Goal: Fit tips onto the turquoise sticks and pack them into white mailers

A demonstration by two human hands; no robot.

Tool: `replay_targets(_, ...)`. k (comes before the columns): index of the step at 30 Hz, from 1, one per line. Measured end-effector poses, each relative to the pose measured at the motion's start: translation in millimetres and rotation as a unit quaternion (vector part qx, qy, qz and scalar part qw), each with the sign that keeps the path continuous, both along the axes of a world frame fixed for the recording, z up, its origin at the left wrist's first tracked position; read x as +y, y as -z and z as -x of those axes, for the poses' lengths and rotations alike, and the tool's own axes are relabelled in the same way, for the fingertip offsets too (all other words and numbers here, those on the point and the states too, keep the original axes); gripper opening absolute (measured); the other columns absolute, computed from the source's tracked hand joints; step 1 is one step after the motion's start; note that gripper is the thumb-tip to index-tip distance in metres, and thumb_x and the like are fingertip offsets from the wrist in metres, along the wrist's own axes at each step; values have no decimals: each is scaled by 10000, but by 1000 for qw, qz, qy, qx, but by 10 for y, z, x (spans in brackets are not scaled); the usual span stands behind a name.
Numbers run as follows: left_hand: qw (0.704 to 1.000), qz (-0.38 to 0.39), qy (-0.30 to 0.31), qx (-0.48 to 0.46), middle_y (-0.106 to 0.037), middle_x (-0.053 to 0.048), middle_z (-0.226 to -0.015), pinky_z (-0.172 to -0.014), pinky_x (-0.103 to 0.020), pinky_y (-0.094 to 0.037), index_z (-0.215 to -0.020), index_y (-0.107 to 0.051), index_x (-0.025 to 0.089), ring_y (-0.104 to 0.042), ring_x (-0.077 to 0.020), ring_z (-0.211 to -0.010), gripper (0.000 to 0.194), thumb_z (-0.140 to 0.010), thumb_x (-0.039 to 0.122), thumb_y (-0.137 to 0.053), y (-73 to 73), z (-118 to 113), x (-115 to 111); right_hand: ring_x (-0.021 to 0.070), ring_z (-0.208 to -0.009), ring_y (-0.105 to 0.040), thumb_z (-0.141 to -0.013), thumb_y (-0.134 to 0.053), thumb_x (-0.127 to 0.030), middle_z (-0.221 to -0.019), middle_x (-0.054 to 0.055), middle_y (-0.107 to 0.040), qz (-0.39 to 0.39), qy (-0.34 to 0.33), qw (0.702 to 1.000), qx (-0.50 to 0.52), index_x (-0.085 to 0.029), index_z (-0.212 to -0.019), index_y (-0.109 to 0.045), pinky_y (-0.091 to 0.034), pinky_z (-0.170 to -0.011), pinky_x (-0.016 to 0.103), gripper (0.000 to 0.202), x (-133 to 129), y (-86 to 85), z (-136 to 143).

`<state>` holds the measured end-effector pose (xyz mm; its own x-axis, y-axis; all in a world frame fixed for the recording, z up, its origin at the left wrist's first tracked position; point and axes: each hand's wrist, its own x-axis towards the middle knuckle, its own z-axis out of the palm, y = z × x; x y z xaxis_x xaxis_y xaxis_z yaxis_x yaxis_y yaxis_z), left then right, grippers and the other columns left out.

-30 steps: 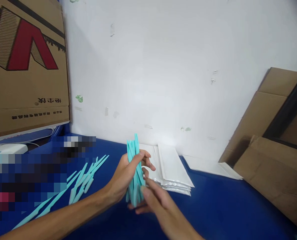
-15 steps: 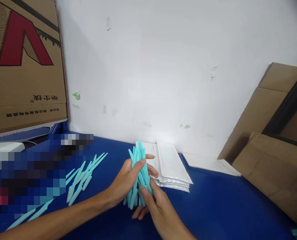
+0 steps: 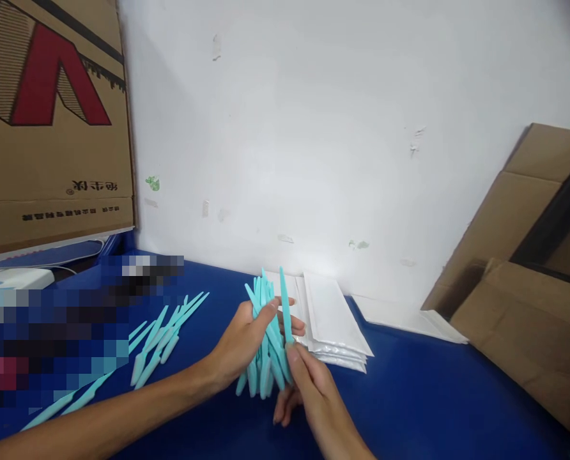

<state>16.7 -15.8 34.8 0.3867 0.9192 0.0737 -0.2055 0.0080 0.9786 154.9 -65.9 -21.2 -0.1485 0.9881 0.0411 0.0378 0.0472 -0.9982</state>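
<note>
My left hand [image 3: 256,319] is wrapped round a bundle of slim turquoise sticks [image 3: 264,348], which look like eyebrow razors, with tapered tips up and broader, paler ends down. Between thumb and index finger, my right hand [image 3: 308,377] pinches a single turquoise razor [image 3: 285,300], held upright at the bundle's right side. The other fingers of my right hand curl below it. More turquoise razors [image 3: 158,345] lie loose on the blue table [image 3: 208,421] to the left. Some of them are hidden by a blurred patch.
Behind my hands lies a stack of white padded envelopes [image 3: 340,319], with another white envelope [image 3: 404,316] farther right. A large printed carton [image 3: 59,160] stands at the left. Brown cardboard [image 3: 524,345] leans at the right, and a white wall [image 3: 285,128] closes the back.
My right hand has shifted a little right and drawn one razor apart from the bundle's edge. My left hand keeps its hold on the rest. The view has turned slightly left.
</note>
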Motion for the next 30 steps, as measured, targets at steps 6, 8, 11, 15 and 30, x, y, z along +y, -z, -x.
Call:
replay_targets(6,998,-18,58,-2,-771,-131,-1034,-840,-370,-580,-1218,-636,128,-744,-264,-922,460,-933,484,-581,16,35,19,164,-488,-671,-902,-485,-707,-550,-30,-551,-17,1,999,-40,-154,-865,-589,-419,-410,192,564,51,11,-52)
replay_targets(8,997,-28,71,-8,-763,-147,-1071,-837,-371,-584,-1188,-653,120,-743,-277,-945,460,-920,492,-608,44,46,36,167,-501,-687,-904,-498,-693,-567,-47,-522,-25,4,999,-44,-159,-875,-585,-399,-402,183,543,52,10,-54)
replay_targets(11,997,-30,65,-8,-763,-154,-1067,-830,-373,-593,-1114,-687,110,-743,-290,-953,453,-896,505,-647,65,54,46,161,-496,-688,-909,-514,-672,-596,-58,-496,-33,7,998,-48,-161,-865,-575,-383,-400,179,517,41,2,-48)
replay_targets(15,999,-29,44,6,-771,-155,-1031,-866,-373,-590,-1015,-724,94,-731,-302,-998,438,-875,506,-675,54,52,33,160,-500,-689,-927,-492,-661,-620,-50,-515,-43,8,997,-56,-161,-897,-568,-382,-396,178,506,29,1,-40)
replay_targets(30,997,53,19,-52,-765,-122,-999,-753,-311,-590,-1248,-608,141,-736,-245,-909,513,-894,510,-649,34,-16,-10,153,-499,-696,-967,-448,-619,-804,33,-649,-38,5,998,-46,-154,-1133,-562,-433,-403,179,507,-31,-19,3)
